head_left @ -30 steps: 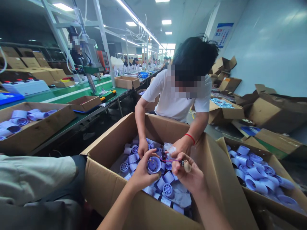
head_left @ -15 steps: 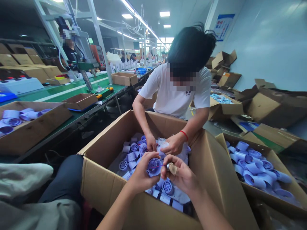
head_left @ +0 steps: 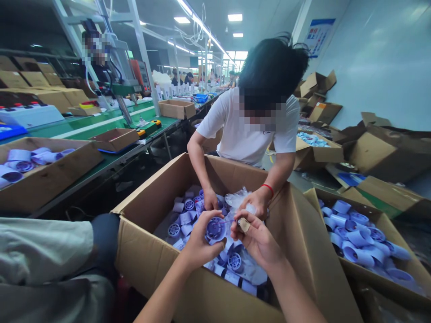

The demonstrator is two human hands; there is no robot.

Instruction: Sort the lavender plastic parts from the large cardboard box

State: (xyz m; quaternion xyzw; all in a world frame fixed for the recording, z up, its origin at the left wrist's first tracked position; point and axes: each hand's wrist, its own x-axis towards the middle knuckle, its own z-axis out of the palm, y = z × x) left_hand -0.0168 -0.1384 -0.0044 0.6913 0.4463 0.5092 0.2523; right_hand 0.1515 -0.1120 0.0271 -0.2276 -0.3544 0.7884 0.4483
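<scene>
My left hand (head_left: 201, 240) is closed round a lavender plastic cylindrical housing (head_left: 216, 229), its open, ribbed end facing me. Thin reddish-purple wires (head_left: 229, 221) stretch from inside it to my right hand (head_left: 261, 240). There my fingertips pinch a small dark part, mostly hidden, that looks like a little motor. A tan patch (head_left: 244, 224) shows at these fingers; I cannot tell whether it is tape or paper. Both hands are above a large cardboard box (head_left: 148, 255) holding many similar lavender housings (head_left: 235, 262) and clear plastic bags (head_left: 254, 269).
Opposite me, a person in a white shirt (head_left: 251, 128) reaches into the same box, one hand at a plastic bag. Another carton (head_left: 400, 226) of lavender parts stands right. On the left, a green workbench (head_left: 111, 121) carries cartons and a machine. My leg (head_left: 103, 242) is beside the box.
My right hand has shifted slightly right and up, and the wires look longer between my hands. The housing's open end faces me more. The other person's hand with the red band has moved right.
</scene>
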